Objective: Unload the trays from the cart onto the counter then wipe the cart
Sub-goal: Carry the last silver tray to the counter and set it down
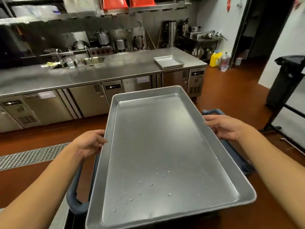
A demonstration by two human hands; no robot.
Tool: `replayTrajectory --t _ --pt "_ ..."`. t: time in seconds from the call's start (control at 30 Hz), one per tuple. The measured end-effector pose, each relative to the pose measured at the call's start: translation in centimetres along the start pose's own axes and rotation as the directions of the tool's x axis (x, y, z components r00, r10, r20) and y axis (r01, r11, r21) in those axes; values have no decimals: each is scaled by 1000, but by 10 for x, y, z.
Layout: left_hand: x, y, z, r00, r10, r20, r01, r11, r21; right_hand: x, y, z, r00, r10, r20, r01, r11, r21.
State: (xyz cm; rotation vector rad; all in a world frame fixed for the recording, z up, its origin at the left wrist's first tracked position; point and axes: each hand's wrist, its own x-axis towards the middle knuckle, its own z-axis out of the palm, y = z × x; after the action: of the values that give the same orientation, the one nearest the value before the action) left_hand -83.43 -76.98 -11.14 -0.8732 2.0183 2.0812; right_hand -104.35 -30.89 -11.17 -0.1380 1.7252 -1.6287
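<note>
A large silver metal tray (163, 146) fills the centre of the head view, held above the dark blue cart (74, 195) below it. Water drops lie on its near part. My left hand (90, 142) grips the tray's left rim. My right hand (224, 128) grips the right rim, fingers curled over the edge. The cart is mostly hidden under the tray; only its blue handle and frame show at both sides. Another silver tray (168, 62) lies on the right end of the steel counter (99, 75) ahead.
The counter has a sink and taps (89, 55) at its back left. A floor drain grate (33, 156) runs at the left. A black bin on a stand (287, 80) is at the right. Bottles (215, 59) sit on the floor near the doorway.
</note>
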Motion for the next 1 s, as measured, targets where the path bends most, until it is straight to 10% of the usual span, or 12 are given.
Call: replayTrajectory --t 0.33,1.0 --pt "-52 5 35 986 17 169 -3 997 -80 -160 28 -5 963 -37 -266 54 997 58" --pt "-102 42 350 928 -2 371 -33 995 90 -358 89 -218 810 -5 -586 180 954 240"
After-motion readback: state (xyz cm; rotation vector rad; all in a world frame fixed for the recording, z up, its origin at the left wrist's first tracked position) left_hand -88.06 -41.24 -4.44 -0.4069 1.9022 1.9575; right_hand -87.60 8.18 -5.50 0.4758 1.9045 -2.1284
